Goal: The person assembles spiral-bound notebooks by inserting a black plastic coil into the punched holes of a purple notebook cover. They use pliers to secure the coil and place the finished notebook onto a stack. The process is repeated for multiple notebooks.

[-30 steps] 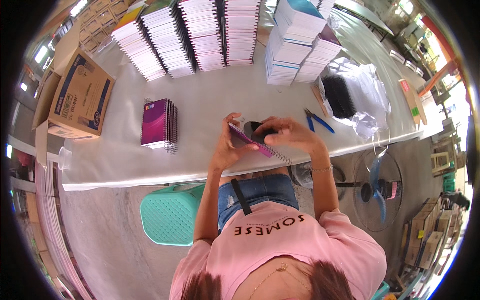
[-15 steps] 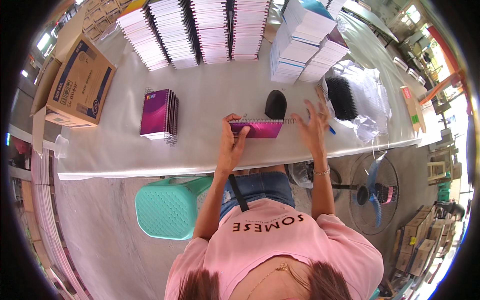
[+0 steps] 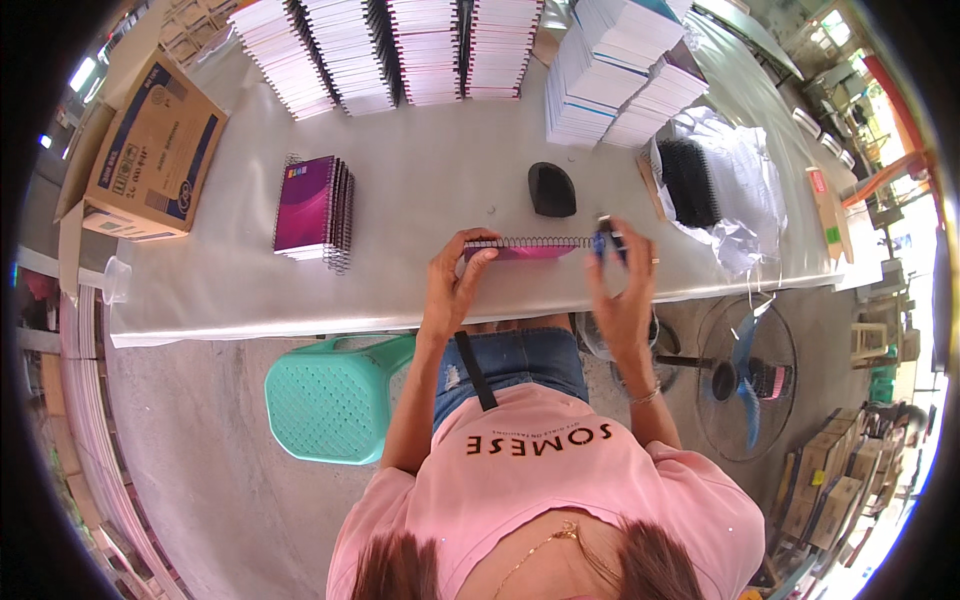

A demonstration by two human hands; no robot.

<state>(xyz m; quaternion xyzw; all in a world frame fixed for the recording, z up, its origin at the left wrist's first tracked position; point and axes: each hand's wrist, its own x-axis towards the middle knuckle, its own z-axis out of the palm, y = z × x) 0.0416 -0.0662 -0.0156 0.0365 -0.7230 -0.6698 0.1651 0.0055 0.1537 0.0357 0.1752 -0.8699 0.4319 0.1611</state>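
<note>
A purple notebook (image 3: 535, 252) stands on its edge near the table's front, its dark spiral coil along the top. My left hand (image 3: 458, 270) is closed on its left end, thumb on the cover and fingers behind. My right hand (image 3: 628, 275) is closed around small pliers (image 3: 606, 240) with blue and black handles, held at the right end of the coil. How the jaws meet the wire is too small to tell. Just behind the notebook lies a black rounded block (image 3: 552, 190). On the left, a small stack of purple spiral notebooks (image 3: 305, 207) rests on the table.
Tall stacks of bound books (image 3: 430, 55) and loose page blocks (image 3: 590, 85) line the back. Black coils (image 3: 686, 182) lie on white wrapping at right. An open cardboard box (image 3: 155, 155) stands left. A green stool (image 3: 330, 405) and a fan (image 3: 745, 380) are below the table edge.
My right hand, open and apart from the tool before, now grips the pliers at the coil's right end. The notebook has tilted, so less of its cover shows. The view has shifted slightly.
</note>
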